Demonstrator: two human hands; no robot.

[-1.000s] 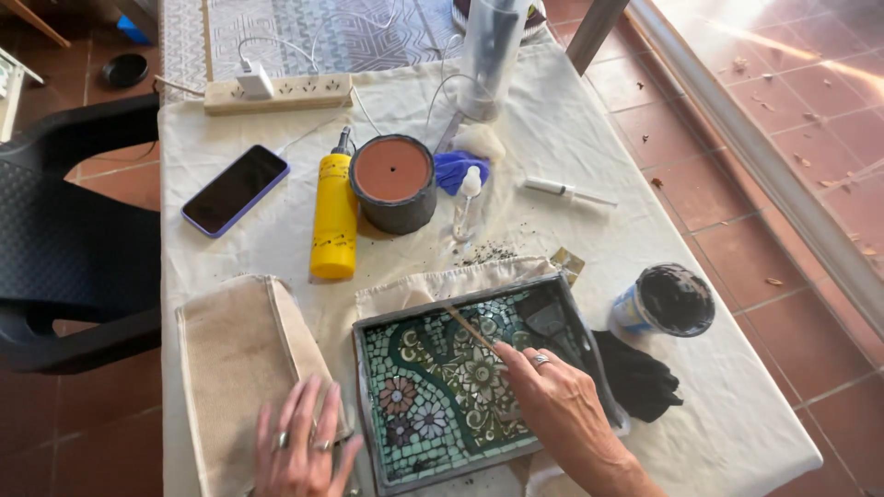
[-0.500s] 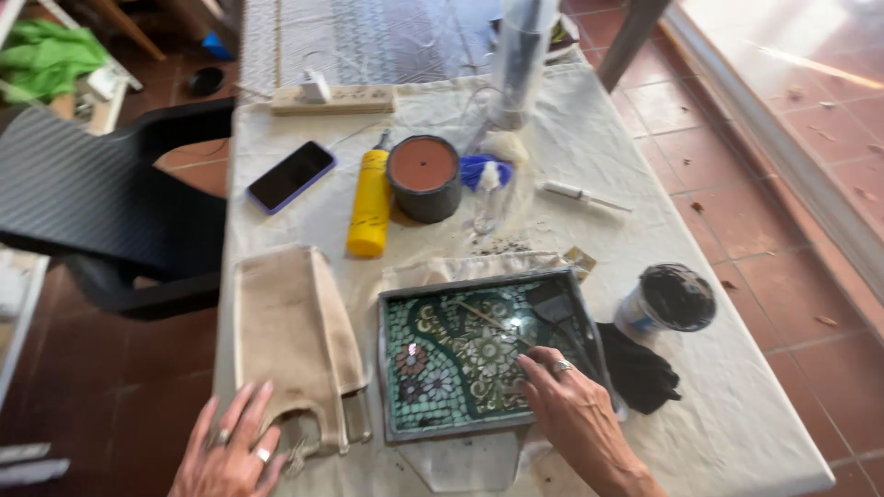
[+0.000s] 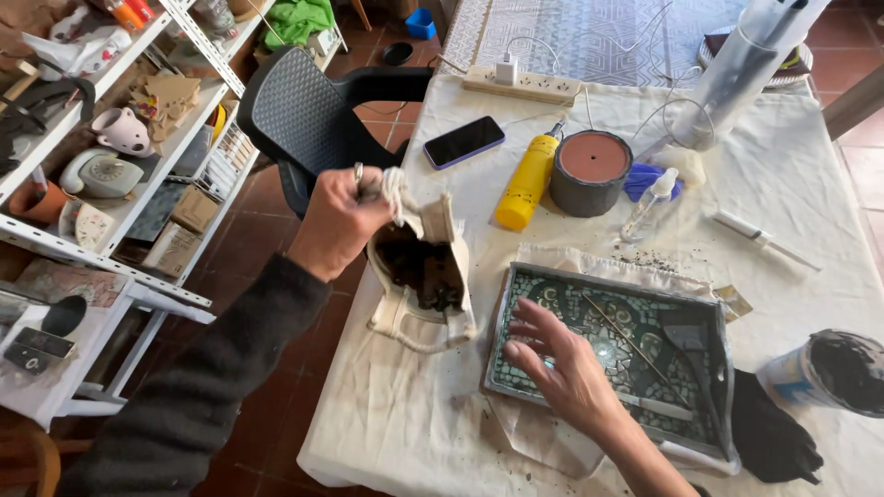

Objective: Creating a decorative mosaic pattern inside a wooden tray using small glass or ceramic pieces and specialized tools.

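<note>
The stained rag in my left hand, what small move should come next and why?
Probably bring the stained rag across onto the mosaic tray. The left hand holds it lifted beside the tray, while the right hand rests flat on the tiles, steadying them.

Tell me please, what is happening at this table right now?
A person works at a table covered with a white cloth. The left hand lifts a beige rag, stained dark inside, above the table's left edge. The right hand lies flat on a mosaic tray with green and dark tiles; a thin stick lies across it. Behind stand a yellow bottle, a round dark pot and a phone. A cup of dark paste stands at the right.
</note>
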